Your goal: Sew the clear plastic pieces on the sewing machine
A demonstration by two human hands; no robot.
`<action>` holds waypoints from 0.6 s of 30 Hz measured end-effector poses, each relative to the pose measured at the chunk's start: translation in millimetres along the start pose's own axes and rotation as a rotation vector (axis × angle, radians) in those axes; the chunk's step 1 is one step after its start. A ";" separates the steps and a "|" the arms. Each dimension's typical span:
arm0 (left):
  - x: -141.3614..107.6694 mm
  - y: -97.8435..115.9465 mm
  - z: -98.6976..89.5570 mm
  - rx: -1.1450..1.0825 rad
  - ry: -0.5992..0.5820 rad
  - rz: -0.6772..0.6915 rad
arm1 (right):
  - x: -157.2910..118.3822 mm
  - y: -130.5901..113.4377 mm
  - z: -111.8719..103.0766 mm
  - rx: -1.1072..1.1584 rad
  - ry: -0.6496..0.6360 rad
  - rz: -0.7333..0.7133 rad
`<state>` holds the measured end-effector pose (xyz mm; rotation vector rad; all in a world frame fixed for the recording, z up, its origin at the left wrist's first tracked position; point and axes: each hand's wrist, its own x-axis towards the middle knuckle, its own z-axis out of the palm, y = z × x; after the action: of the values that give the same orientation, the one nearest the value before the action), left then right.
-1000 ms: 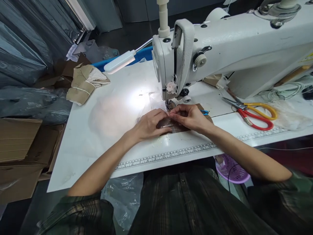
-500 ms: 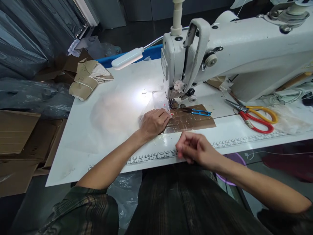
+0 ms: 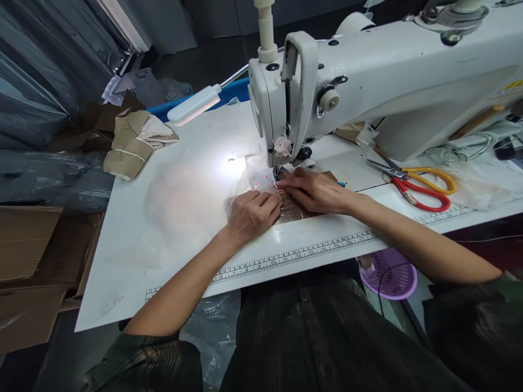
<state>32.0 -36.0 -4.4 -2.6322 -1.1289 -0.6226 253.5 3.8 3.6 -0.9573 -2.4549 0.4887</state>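
Observation:
A piece of sheer pale fabric with small red marks (image 3: 261,178) lies under the needle area of a white sewing machine (image 3: 267,109). My left hand (image 3: 254,215) is on the fabric's near edge, its fingers curled over and closed on it. From the right, my right hand (image 3: 316,190) reaches in beside the presser foot, with stretched fingertips touching the fabric; its thumb is mostly hidden. Beneath both hands is a brown plate (image 3: 298,211) strewn with thread bits. Of the blue thread snips (image 3: 341,184), only a handle end shows behind my right hand.
Scissors with red and yellow handles (image 3: 425,188) lie to the right. A lamp (image 3: 194,105) lights the white table (image 3: 134,245), which has a printed ruler (image 3: 286,261) along its front. A tied brown bundle (image 3: 128,144) sits at the left corner. A purple basket (image 3: 392,275) stands below.
My right hand has moved from above the table's front edge up to the fabric beside the presser foot, its fingers now stretched out. My left hand stays on the fabric. The view has shifted slightly.

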 end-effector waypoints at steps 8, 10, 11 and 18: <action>-1.9 25.4 -19.8 -0.110 0.119 0.161 | 1.7 13.9 26.1 -0.077 0.037 -0.043; -3.6 40.5 -26.4 -0.242 0.086 0.349 | 0.6 13.8 25.8 -0.062 0.031 -0.036; -3.8 45.5 -29.6 -0.298 0.067 0.440 | 0.5 13.3 24.9 -0.056 0.029 -0.041; 12.8 -7.4 -47.3 -0.103 0.007 0.023 | -1.0 6.1 6.8 0.046 0.066 -0.051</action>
<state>20.5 -39.3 43.7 -2.7228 -1.0916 -0.7026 253.9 6.2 -5.3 -0.8764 -2.3920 0.4860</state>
